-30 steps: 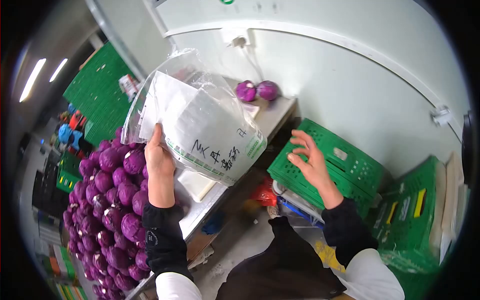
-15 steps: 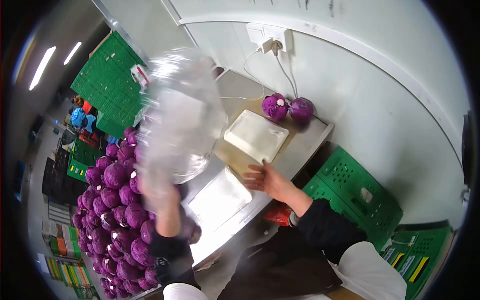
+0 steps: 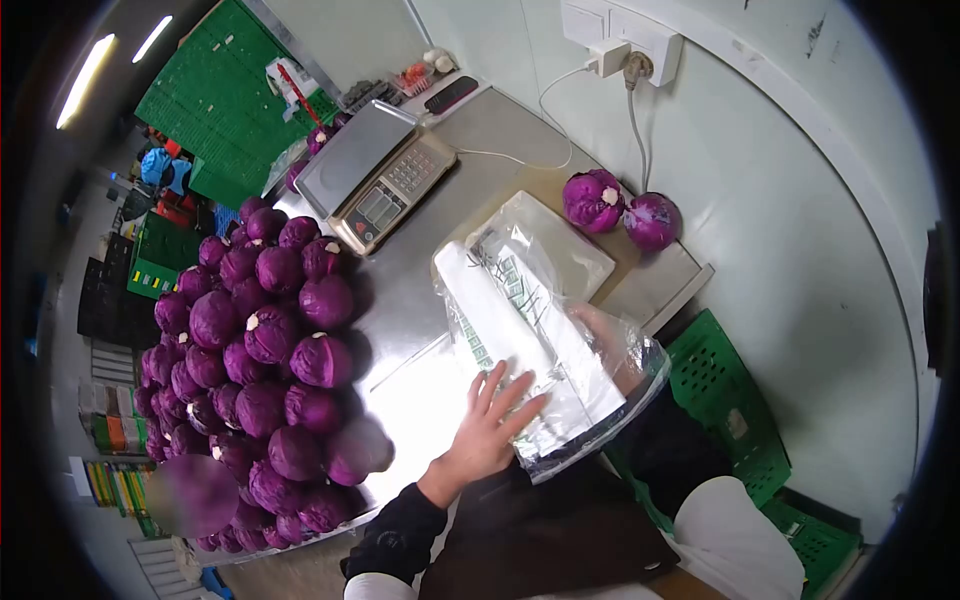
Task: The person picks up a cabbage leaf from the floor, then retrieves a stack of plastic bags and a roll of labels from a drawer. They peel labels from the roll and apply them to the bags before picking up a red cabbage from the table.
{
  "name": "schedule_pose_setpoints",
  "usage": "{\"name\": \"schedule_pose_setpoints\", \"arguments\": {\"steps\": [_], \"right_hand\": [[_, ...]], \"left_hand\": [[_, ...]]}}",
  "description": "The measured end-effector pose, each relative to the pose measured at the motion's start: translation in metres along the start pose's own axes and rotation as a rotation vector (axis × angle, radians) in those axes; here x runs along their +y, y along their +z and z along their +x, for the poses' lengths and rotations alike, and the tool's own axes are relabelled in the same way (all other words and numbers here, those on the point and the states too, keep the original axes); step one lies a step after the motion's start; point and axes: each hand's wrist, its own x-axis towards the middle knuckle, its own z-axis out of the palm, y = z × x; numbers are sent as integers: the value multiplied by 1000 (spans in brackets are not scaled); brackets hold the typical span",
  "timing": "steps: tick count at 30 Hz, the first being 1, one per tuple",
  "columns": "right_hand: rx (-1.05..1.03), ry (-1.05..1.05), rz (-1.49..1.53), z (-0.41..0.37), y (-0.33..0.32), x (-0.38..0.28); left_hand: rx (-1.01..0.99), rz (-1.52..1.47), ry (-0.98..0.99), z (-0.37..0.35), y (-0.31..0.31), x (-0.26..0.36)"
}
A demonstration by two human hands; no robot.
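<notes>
Had a clear plastic bag of white, green-printed sheets between both hands, with its long axis slanting from far left to near right. Rested the bare left hand, open and spread-fingered, against its near-left side, and saw the bare right hand at its right only through film, too veiled to tell whether gripping. Had all this over the front edge of the silvery metal worktop.

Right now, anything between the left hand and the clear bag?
Nothing visible: the left hand has its fingers spread over the near edge of the clear bag. The right hand shows through clear film; whether it's inside or behind the bag, I can't tell.
</notes>
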Motion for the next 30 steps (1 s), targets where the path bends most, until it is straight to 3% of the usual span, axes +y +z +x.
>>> {"name": "schedule_pose_setpoints", "arguments": {"steps": [3, 5, 7, 8, 9, 10, 11, 13, 14, 16, 18, 20, 22, 24, 26, 27, 29, 30], "right_hand": [[106, 42, -61, -10, 11, -10], [176, 58, -94, -20, 19, -17], [4, -162, -41, -14, 3, 0], [-47, -238, -23, -7, -9, 10], [-172, -59, -8, 15, -39, 32], [-295, 120, 9, 25, -58, 42], [-267, 113, 15, 13, -51, 35], [-5, 163, -256, -21, -25, 11], [120, 196, -219, -36, -31, 5], [63, 41, -479, -53, -90, -1], [528, -115, -464, -101, -136, -4], [974, -363, -700, -172, -164, 5], [1051, -264, -622, -253, -152, 15], [1110, -11, -544, -286, -131, 43], [919, 108, -551, -296, -108, 63], [910, 112, -551, -296, -106, 71], [861, -206, -555, -296, -115, 88], [849, -208, -557, -301, -123, 90]], "left_hand": [[464, -418, -312, -33, 23, -22], [766, -990, -708, -35, 30, -39], [596, -1830, -730, -36, 30, -67], [530, -1928, -885, -27, 35, -74], [545, -2124, -743, -14, 42, -77], [571, -2142, -737, 0, 44, -76], [595, -2159, -736, 10, 45, -74], [555, -2102, -779, 19, 46, -68], [546, -2033, -807, 22, 50, -63], [467, -2103, -791, 25, 61, -54], [425, -2144, -789, 29, 72, -46], [353, -2147, -802, 36, 89, -41], [337, -2196, -795, 47, 99, -24], [303, -2168, -775, 58, 114, -13], [259, -2156, -740, 64, 128, 4], [270, -2152, -744, 67, 130, 17], [293, -2043, -665, 72, 133, 49], [279, -2030, -663, 72, 138, 61]]}}
